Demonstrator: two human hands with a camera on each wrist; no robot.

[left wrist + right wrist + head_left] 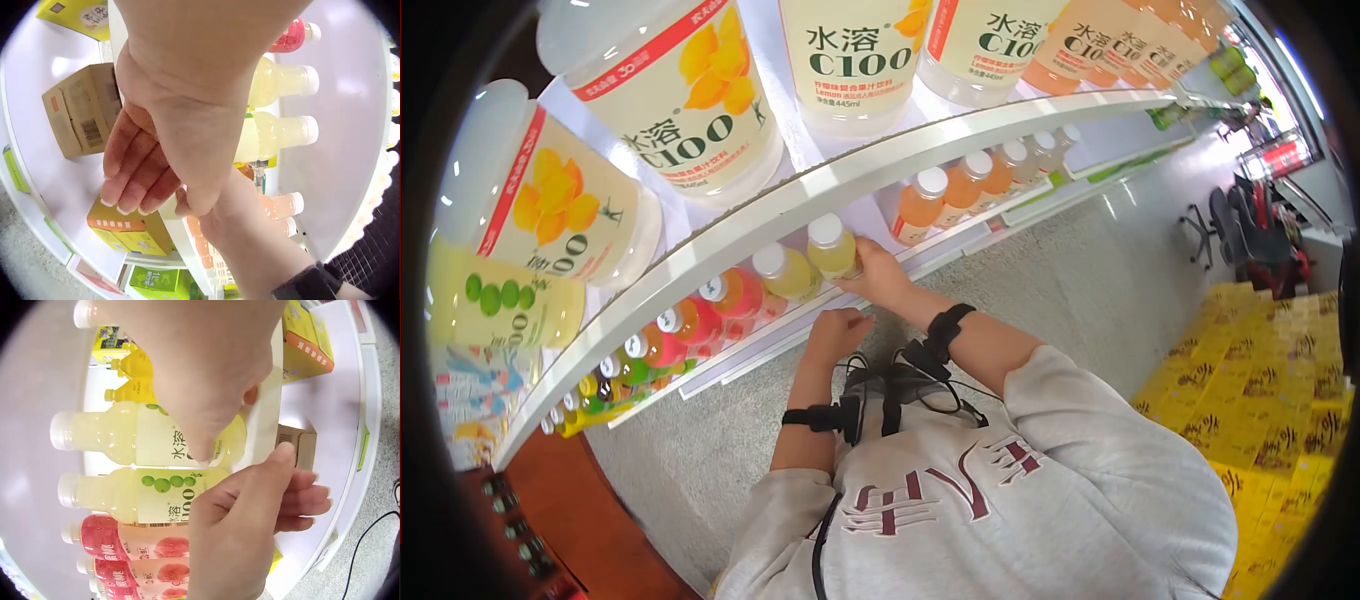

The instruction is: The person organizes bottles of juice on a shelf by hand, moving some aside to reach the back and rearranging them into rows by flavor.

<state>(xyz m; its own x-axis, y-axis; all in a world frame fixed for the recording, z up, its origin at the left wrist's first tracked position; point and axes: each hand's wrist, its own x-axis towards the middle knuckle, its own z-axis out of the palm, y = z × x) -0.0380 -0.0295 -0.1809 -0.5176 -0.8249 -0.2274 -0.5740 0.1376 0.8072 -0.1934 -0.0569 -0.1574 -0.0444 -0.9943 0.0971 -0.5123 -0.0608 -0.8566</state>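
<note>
My right hand [882, 277] grips the lower part of a pale yellow-green drink bottle [828, 250] with a white cap, standing on the lower shelf. In the right wrist view its fingers lie over the label of this bottle [150, 434], and the far side of the grip is hidden. A matching bottle [785, 272], with green fruit on its label, stands right beside it. Lower and nearer my body, my left hand [838, 335] is held in front of the shelf edge, fingers loosely bent and holding nothing.
Pink-red peach drink bottles [137, 540] stand beside the pale ones; orange bottles [921, 205] stand farther right. Above, a white shelf edge [800, 195] carries large lemon bottles [690, 100]. A cardboard box [81, 109] sits lower down. Yellow cartons [1250, 400] are stacked to the right.
</note>
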